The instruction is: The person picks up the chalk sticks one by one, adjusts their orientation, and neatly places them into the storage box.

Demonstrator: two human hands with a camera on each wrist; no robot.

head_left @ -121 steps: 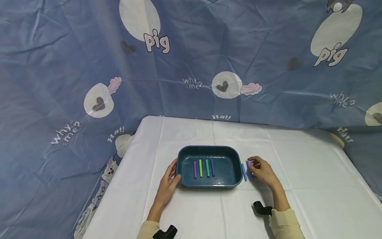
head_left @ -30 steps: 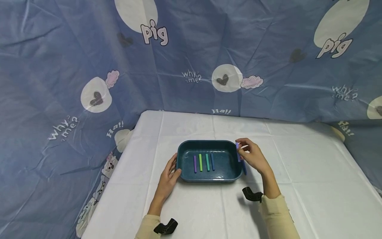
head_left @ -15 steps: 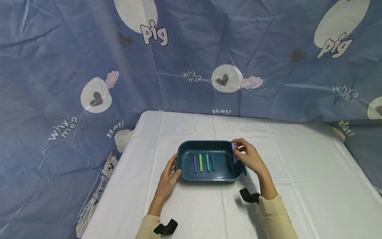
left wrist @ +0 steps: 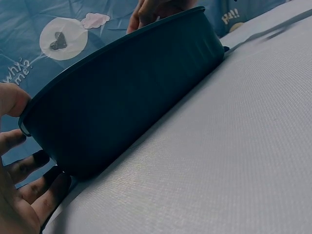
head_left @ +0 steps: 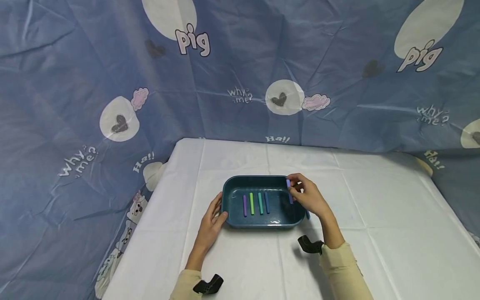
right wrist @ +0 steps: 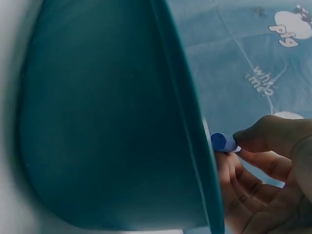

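Observation:
A dark teal rectangular tray [head_left: 234,227] stands on the white cloth. My left hand [head_left: 211,227] holds its left end, the thumb at the rim and the fingers against the outer wall, as the left wrist view shows. Between thumb and fingers my right hand [head_left: 308,196] pinches a light purple round stick [head_left: 290,192], held over the tray's right part. On the tray's floor several sticks lie in a row: purple [head_left: 245,206], lime green [head_left: 251,204], teal [head_left: 260,204] and dark blue [head_left: 266,203]. The right wrist view shows the pinched stick's round end [right wrist: 223,142].
A blue stick [head_left: 308,215] lies on the cloth just beyond the tray's right end, mostly hidden by the tray and my right hand. White cloth [head_left: 393,200] spreads around the tray. A printed blue fabric [head_left: 232,54] hangs behind the table.
My right hand has picked up the light purple stick from the cloth right of the tray and carried it left over the tray. The left hand stays at the tray's left end.

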